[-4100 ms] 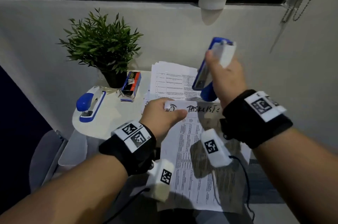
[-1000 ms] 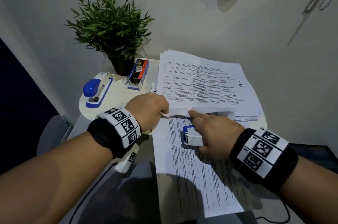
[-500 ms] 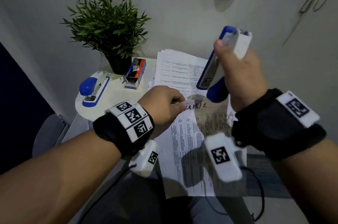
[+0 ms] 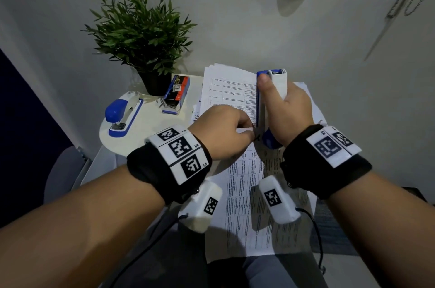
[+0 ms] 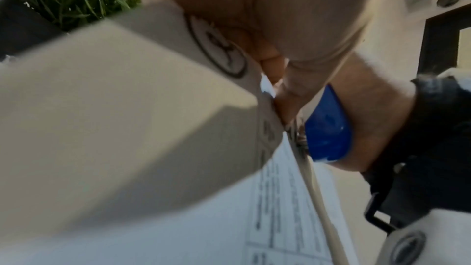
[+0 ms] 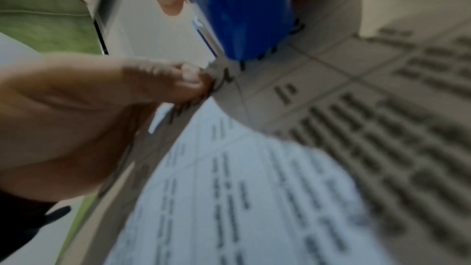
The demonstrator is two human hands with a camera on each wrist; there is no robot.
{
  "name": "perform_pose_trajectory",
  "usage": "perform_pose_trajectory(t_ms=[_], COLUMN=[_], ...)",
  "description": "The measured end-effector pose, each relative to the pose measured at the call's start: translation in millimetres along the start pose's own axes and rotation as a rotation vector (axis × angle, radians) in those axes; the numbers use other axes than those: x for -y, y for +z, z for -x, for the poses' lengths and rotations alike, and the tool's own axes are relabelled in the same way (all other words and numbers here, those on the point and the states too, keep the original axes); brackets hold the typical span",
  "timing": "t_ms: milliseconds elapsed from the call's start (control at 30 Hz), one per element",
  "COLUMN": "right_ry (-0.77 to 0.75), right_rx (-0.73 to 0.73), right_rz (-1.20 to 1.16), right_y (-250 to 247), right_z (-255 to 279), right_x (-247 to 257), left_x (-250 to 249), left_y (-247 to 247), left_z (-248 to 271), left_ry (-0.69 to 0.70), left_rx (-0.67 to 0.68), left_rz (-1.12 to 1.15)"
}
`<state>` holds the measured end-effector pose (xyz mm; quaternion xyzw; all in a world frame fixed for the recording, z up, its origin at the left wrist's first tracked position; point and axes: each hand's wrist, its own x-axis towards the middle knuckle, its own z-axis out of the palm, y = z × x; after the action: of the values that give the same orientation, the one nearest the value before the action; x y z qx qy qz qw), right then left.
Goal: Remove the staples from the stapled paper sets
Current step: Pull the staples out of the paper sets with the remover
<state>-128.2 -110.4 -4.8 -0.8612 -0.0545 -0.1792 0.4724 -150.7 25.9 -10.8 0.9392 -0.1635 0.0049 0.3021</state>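
A stapled paper set (image 4: 244, 196) with printed tables hangs off the small round white table (image 4: 150, 123) toward me. My left hand (image 4: 226, 130) pinches its top corner between thumb and fingers (image 6: 178, 80). My right hand (image 4: 287, 111) grips a blue and white stapler (image 4: 270, 99) upright, thumb along its side. The stapler's blue lower end (image 6: 242, 17) presses on the paper's top edge right beside the left fingertips (image 5: 285, 92). The staple itself is not visible. A stack of other printed sheets (image 4: 226, 90) lies behind on the table.
A second blue and white stapler (image 4: 122, 116) lies at the table's left. A box of staples (image 4: 176, 94) sits beside a potted green plant (image 4: 141, 36) at the back. A white wall runs close behind. My legs are below the hanging paper.
The right hand has brought the stapler down from its raised position onto the paper's top edge next to my left fingers. The left hand keeps pinching the corner.
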Motion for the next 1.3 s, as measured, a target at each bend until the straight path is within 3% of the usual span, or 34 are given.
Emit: perform_pose_trajectory(t_ms=[200, 533, 667, 867, 933, 1133, 1200, 1300], right_ry=[0.012, -0.005, 0.018, 0.1, 0.076, -0.042, -0.113, -0.076], right_rx=[-0.028, -0.093, -0.08, -0.293, -0.205, 0.353, 0.438, 0.528], right_rz=[-0.066, -0.26, -0.313, -0.45, -0.368, 0.222, 0.415, 0.467], right_y=[-1, 6, 4, -35, -46, -39, -31, -24], right_z=[2, 1, 4, -9, -13, 0, 8, 14], right_x=[2, 0, -10, -7, -4, 0, -3, -11], left_x=[-6, -13, -10, 19, 22, 17, 14, 20], left_y=[2, 10, 3, -4, -3, -5, -4, -3], left_z=[-1, 1, -2, 0, -1, -11, -18, -23], left_ry=[-0.058, -0.083, -0.053, -0.127, -0.13, -0.073, -0.012, 0.003], left_rx=[0.06, -0.055, 0.041, 0.071, 0.065, -0.02, -0.055, -0.008], left_rz=[0.006, 0.139, 0.082, -0.008, -0.057, -0.245, -0.328, -0.36])
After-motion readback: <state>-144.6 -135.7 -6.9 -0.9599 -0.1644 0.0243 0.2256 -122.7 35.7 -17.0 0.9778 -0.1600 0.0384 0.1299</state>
